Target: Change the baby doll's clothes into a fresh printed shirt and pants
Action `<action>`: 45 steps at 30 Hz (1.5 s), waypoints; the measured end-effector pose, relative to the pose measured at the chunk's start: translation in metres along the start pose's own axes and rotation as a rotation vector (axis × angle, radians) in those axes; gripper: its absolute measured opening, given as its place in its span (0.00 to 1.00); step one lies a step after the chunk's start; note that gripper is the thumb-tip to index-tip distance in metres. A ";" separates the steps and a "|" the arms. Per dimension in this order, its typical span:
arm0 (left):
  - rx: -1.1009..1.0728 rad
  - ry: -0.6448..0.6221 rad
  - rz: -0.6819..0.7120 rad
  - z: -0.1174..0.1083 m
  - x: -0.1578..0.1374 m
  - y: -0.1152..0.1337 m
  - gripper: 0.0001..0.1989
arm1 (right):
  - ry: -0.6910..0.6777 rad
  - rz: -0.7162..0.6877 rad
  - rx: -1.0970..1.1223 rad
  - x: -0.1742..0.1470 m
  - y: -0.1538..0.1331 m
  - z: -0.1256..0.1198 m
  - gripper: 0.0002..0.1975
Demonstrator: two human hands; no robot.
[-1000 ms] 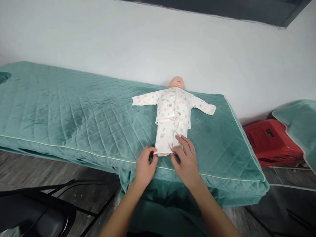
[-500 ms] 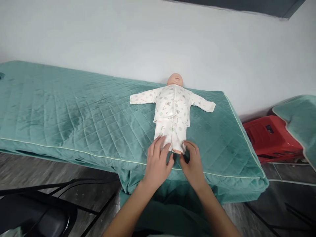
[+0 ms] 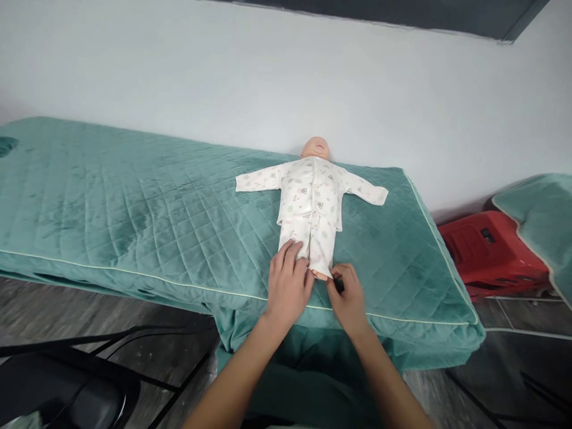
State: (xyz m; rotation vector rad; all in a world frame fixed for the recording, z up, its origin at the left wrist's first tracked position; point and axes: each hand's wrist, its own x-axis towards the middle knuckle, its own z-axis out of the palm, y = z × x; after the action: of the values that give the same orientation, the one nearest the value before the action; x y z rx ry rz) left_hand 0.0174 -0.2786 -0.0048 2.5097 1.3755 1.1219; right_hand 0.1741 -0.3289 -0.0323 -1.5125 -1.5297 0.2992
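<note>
A baby doll [image 3: 315,146] lies on its back, its head by the wall and its arms out to the sides. It wears a white printed baby shirt [image 3: 308,190] and matching baby trousers [image 3: 322,244]. My left hand [image 3: 289,283] rests flat over the trouser leg on the left, fingers stretched out, covering its lower end. At the other leg's cuff, my right hand [image 3: 347,298] is closed, with thumb and forefinger pinching the hem's outer corner. A bit of the doll's foot [image 3: 319,274] shows below that hem.
A green quilted cover [image 3: 179,226] spreads over the bed against the pale wall. Red plastic crates or stools [image 3: 496,250] stand off the right end. At lower left is a black chair [image 3: 80,387] with thin metal legs.
My right hand's fingers have drawn in from resting on the trouser leg to pinch its hem. The left hand has shifted slightly, its fingers lying flatter on the cloth.
</note>
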 end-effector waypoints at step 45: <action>-0.165 0.100 -0.266 -0.008 -0.043 -0.031 0.07 | -0.088 -0.293 -0.343 0.024 -0.055 0.012 0.08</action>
State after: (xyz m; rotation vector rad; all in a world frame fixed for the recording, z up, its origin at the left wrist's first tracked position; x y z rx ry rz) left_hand -0.0240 -0.2952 -0.0348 2.1101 1.5171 1.2594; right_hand 0.1335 -0.3143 0.0115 -1.5189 -1.9196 -0.0732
